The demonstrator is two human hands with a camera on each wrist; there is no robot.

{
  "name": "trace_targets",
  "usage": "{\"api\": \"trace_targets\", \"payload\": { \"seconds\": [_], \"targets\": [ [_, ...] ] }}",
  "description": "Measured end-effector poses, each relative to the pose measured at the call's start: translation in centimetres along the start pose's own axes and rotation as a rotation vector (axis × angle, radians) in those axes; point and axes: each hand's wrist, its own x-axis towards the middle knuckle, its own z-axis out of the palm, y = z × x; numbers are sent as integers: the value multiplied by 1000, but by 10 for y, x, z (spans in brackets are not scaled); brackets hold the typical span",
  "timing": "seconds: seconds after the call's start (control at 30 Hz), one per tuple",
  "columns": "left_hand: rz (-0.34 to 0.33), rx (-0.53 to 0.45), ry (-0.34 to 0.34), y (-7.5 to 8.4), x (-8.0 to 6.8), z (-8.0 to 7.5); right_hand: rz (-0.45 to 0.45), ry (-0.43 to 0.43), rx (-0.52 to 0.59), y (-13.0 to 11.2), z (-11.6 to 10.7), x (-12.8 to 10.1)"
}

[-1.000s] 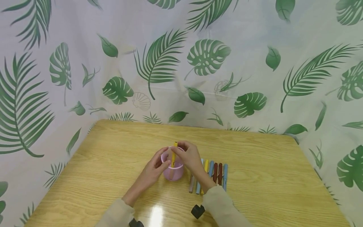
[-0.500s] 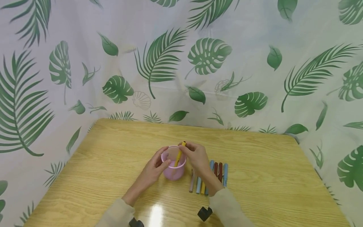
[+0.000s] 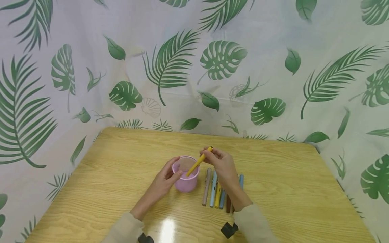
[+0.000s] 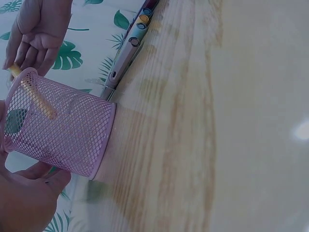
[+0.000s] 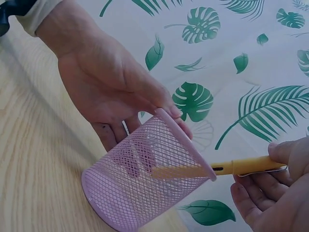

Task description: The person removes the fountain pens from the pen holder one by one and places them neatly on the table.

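A pink mesh cup (image 3: pixel 185 177) (image 4: pixel 60 130) (image 5: pixel 145 181) stands on the wooden table (image 3: pixel 288 189). My left hand (image 3: pixel 165 177) (image 5: pixel 108 92) holds its left side, thumb at the rim. My right hand (image 3: pixel 220 162) (image 5: pixel 277 186) pinches the upper end of a yellow pen (image 3: pixel 199 161) (image 5: pixel 244 166). The pen leans over the cup's right rim, its lower end inside the cup (image 4: pixel 36 94). A row of several pens (image 3: pixel 216 192) (image 4: pixel 128 46) lies right of the cup, partly under my right forearm.
A leaf-print curtain (image 3: pixel 194 67) closes off the back and sides of the table. Bare wood lies to the left of the cup and at the far right. Black wrist straps (image 3: pixel 228 230) show at the near edge.
My right hand has moved right and up, tilting the yellow pen from near upright to a lean over the right rim. More of the pen row is uncovered. The left hand kept still.
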Motion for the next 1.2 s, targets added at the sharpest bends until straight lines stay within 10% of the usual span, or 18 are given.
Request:
{"api": "trace_targets", "payload": {
  "seconds": [1.2],
  "targets": [
    [9, 3, 20, -1, 0, 0, -56, 101, 93, -22, -61, -10]
  ]
}}
